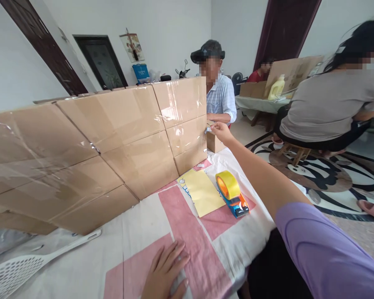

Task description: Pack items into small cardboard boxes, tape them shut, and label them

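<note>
My left hand [166, 272] lies flat on the pink and white tablecloth [127, 249] near the front edge, fingers spread, with something white partly under its palm. My right hand [221, 131] reaches far across the table with the arm stretched out. Its fingers pinch a small pale piece [208, 130] at the right end of the taped cardboard wall [112, 137]. I cannot make out what the piece is. A tape dispenser [232, 193] with a yellow roll lies on the cloth below my right arm, beside a yellow sheet [202, 192].
A white fly swatter [25, 265] lies at the front left. A small cardboard box [214, 143] stands behind the wall's end. A person in a checked shirt [221, 99] sits across; another in grey [324, 108] sits on a stool at right, back turned. The table edge runs along the right.
</note>
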`<state>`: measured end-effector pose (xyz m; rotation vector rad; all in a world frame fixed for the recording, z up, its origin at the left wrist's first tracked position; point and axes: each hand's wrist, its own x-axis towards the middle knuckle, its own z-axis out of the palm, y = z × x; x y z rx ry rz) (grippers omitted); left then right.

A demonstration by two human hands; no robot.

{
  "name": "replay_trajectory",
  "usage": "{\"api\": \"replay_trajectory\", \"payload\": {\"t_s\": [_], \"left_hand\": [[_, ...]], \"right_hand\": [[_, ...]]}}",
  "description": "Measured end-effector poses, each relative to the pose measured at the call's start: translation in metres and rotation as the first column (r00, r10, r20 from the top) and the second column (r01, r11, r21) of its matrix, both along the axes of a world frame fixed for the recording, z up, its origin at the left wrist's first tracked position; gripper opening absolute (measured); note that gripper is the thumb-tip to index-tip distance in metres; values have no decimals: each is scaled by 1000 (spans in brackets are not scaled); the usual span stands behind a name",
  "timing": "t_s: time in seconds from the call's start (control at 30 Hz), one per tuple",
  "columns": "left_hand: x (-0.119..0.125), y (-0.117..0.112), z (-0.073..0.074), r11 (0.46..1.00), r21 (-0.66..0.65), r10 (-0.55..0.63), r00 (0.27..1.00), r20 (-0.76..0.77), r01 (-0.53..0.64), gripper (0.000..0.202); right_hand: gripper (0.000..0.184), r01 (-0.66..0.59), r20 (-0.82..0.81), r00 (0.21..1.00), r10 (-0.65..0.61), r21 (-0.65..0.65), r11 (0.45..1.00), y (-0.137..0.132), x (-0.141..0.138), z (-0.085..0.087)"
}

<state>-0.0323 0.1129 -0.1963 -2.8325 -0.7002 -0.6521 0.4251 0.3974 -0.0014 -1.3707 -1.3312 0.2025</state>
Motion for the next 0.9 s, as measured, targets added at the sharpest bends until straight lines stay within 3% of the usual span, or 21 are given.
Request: {"api": "replay_trajectory", "payload": {"t_s": [0.17, 0.37, 0.6, 0.73, 0.9], "left_hand": [[-2, 1, -2, 1000, 4, 3, 1000, -27, -3, 54], [0, 2, 17, 999, 37, -7, 994, -105, 11, 48], [1, 1, 9, 998, 55, 7, 998, -58, -4, 50], [-1, 1, 11, 999, 33, 20, 995, -95, -17, 49], [-2, 4, 15, 999, 21, -30, 996, -81, 32, 46]], "right_hand": [[18, -68, -31, 997, 69, 21, 997, 8, -5, -14], [12, 76, -200, 978, -65, 50, 996, 9, -1, -21], [43, -77, -142, 988, 54, -164, 983, -15, 2, -59], [36, -76, -73, 996, 58, -268, 961, -11, -11, -77], [23, 24, -67, 997, -48, -327, 945, -3, -21, -85]]}}
